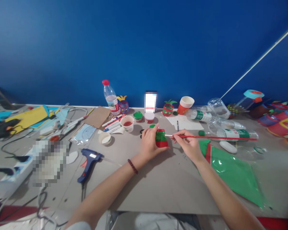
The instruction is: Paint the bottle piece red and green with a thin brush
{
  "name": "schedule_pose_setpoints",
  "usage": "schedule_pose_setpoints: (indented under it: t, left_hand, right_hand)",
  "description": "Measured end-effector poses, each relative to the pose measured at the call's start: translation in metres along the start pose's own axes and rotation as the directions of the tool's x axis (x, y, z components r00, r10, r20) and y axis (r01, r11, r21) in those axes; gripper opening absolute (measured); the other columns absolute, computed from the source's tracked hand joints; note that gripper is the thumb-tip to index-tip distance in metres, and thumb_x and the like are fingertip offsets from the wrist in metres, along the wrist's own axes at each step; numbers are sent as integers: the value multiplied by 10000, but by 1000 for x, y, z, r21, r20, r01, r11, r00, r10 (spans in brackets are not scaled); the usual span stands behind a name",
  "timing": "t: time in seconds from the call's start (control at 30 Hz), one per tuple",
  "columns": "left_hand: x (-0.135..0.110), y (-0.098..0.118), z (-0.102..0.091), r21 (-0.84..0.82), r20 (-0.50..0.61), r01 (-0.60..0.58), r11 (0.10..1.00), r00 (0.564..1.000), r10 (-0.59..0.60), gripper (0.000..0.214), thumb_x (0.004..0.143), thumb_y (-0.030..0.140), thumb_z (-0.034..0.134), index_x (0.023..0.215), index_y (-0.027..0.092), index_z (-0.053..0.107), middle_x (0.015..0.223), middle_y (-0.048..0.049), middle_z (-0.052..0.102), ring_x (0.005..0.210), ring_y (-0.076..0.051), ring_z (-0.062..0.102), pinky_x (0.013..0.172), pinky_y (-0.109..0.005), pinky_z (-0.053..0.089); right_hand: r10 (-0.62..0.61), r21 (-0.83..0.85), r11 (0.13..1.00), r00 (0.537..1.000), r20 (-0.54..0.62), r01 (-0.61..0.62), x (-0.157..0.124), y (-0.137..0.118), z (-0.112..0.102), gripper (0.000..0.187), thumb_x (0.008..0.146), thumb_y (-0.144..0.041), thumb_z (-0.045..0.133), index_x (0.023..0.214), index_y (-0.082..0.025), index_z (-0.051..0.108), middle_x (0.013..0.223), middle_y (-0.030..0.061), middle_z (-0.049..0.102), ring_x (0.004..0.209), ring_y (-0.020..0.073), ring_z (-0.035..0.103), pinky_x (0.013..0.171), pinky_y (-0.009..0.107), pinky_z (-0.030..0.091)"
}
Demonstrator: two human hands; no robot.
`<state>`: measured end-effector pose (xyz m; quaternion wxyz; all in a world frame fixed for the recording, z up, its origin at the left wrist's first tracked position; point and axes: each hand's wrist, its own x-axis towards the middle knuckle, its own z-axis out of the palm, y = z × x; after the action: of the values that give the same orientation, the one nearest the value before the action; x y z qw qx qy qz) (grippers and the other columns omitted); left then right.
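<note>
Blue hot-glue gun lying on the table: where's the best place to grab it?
Take the blue hot-glue gun by its handle, coming from the near edge: it lies flat, handle slanting toward the person, nozzle pointing right.

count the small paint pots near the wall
2: a green-topped pot left of a white-topped pot, both just beyond the left hand gripping the painted piece; clutter may hide more.

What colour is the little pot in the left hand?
The pot is green on top and red below; the head view shows it best.
</note>
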<state>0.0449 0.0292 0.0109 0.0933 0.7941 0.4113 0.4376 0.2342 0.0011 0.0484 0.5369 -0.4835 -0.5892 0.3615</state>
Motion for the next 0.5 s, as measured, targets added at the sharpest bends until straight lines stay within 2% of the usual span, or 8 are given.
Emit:
schedule_pose_setpoints:
  t: [0.1, 0.2, 0.5]
  left_hand:
    - [0, 3, 0, -10, 20, -16, 1000, 1000, 16, 1035, 634, 449, 847, 1468, 221, 277, 1196, -107, 668, 1091, -320, 621, 1036, -527, 393]
    - [0, 4, 0, 7, -4, -35, 999, 999, 35, 1015, 651, 454, 832, 1469, 212, 283, 1185, -113, 668, 1086, -319, 624, 1035, -530, 395]
    - [2, 5, -3, 7, 34, -4, 1000, 999, 4, 1028, 651, 410, 833, 1478, 213, 256, 1211, -113, 666, 1105, -321, 622, 1056, -547, 374]
  right_hand:
    - [19, -27, 999, 999, 36, -18, -4, -2, 7, 237, 854, -448, 669, 839, -211, 667, 788, 38, 712, 661, 173, 681, 626, 293, 570]
    - [-7, -95, 995, 999, 46, 12, -5, -4, 9, 221, 873, -425, 640, 836, -209, 659, 770, 31, 695, 642, 170, 666, 628, 298, 558]
    - [-135, -269, 954, 991, 18, 135, -3, -1, -3, 149, 903, -323, 589, 815, -214, 640, 784, 29, 684, 720, 185, 669, 669, 303, 531]
